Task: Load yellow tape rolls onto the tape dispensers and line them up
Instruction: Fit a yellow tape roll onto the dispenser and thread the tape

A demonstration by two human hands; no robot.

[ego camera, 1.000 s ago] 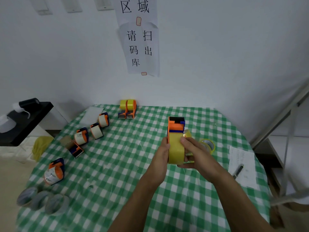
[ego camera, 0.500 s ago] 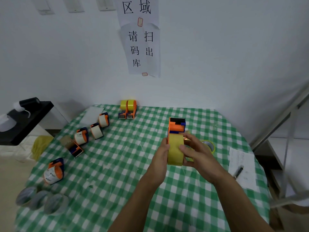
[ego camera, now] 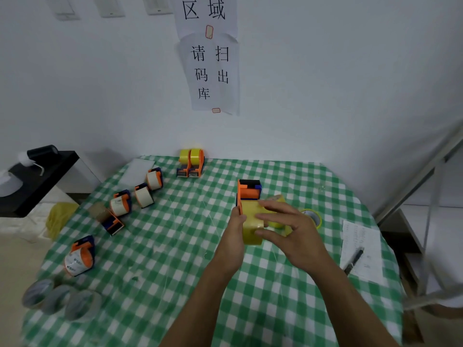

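Note:
An orange and blue tape dispenser (ego camera: 248, 192) with a yellow tape roll (ego camera: 251, 221) on it is held upright above the middle of the checked table (ego camera: 175, 246). My left hand (ego camera: 234, 230) grips its left side. My right hand (ego camera: 288, 229) holds the right side, fingers laid across the yellow roll. Behind my right hand lies another yellow roll (ego camera: 280, 222) and a thin yellow ring (ego camera: 313, 217). Two dispensers with yellow rolls (ego camera: 191, 162) stand side by side at the table's far edge.
Several dispensers with white rolls (ego camera: 140, 194) lie in a row on the left, one more (ego camera: 79, 256) nearer. Three grey rolls (ego camera: 60, 299) sit at the near left corner. A paper with a pen (ego camera: 360, 251) lies right. A black side table (ego camera: 32, 176) stands left.
My right hand's fingers have shifted left and up across the yellow roll. The dispenser has stayed nearly in place between both hands.

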